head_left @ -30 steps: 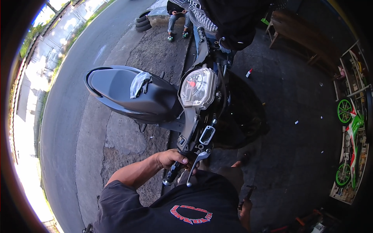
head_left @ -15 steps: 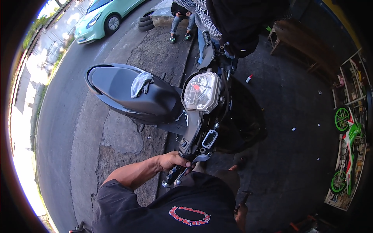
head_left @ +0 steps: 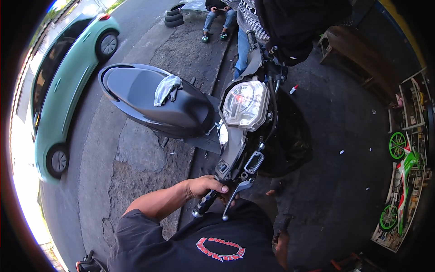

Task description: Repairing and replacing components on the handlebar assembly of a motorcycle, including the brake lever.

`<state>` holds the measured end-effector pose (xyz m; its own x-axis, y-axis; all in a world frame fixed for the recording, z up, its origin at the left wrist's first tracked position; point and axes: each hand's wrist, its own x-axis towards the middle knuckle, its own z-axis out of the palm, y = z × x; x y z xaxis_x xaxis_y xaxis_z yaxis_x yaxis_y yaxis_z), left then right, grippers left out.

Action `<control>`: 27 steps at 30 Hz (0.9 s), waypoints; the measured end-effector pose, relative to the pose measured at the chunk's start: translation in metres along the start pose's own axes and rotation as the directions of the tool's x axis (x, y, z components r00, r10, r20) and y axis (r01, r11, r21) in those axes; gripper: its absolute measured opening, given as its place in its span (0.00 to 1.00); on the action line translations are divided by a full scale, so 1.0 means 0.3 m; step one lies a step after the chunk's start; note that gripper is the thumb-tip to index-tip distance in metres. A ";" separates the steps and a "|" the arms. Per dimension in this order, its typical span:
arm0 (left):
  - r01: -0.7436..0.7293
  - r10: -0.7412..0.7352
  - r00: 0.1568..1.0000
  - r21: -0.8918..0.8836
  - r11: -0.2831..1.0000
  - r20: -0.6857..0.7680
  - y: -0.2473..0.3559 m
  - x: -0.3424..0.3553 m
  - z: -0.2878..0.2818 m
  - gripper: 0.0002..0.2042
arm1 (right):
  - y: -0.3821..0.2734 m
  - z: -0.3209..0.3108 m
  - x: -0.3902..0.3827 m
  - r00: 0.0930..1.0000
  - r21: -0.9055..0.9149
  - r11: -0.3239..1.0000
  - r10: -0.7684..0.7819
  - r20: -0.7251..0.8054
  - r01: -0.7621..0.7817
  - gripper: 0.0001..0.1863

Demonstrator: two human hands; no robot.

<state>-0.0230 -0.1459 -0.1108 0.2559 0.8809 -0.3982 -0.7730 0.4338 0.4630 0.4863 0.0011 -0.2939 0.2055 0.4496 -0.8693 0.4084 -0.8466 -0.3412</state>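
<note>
My left hand [head_left: 206,185] is wrapped round the handlebar at the inner end of the dark grip [head_left: 205,204] of a scooter. Its fingertips are partly behind the bar, near the silver brake lever [head_left: 234,198]. Beside the lever sits a small rectangular fluid reservoir [head_left: 254,161], its rim showing. Low against my side, my right hand [head_left: 281,242] is closed on a slim dark tool [head_left: 284,223] whose kind I cannot make out. The scooter's clear-covered gauge cluster [head_left: 246,105] is at mid-bar, and a grey cloth [head_left: 167,90] lies on the seat [head_left: 136,88].
A person in dark clothing [head_left: 303,27] stands at the far handlebar end. Another person [head_left: 217,20] sits beside stacked tyres [head_left: 174,17]. A mint-green car [head_left: 72,90] is on the road at left. A small red-capped bottle [head_left: 294,89], wooden bench [head_left: 358,54] and green-wheeled model motorcycle [head_left: 403,177] are at right.
The brake lever has swung away from the grip, while my left hand stays on the bar. Handlebar and gauge sit slightly further right in view. The car has come down along the left.
</note>
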 end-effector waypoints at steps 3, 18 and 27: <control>-0.011 0.010 0.999 -0.040 0.999 -0.034 -0.007 -0.001 0.000 0.27 | -0.014 0.007 -0.014 0.999 -0.072 0.997 -0.032 -0.023 0.030 0.13; 0.017 -0.001 0.996 -0.193 0.981 0.085 -0.003 0.012 0.020 0.33 | 0.083 -0.006 0.011 0.997 -0.009 0.999 -0.050 -0.051 0.050 0.15; -0.044 0.039 0.998 -0.138 0.989 -0.038 -0.014 0.005 0.014 0.26 | 0.072 -0.002 -0.019 1.000 -0.028 0.999 -0.027 -0.015 0.027 0.12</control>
<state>-0.0169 -0.1456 -0.1100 0.2029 0.8894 -0.4097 -0.8562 0.3641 0.3665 0.4946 -0.0196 -0.2961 0.2080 0.4766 -0.8541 0.4388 -0.8259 -0.3540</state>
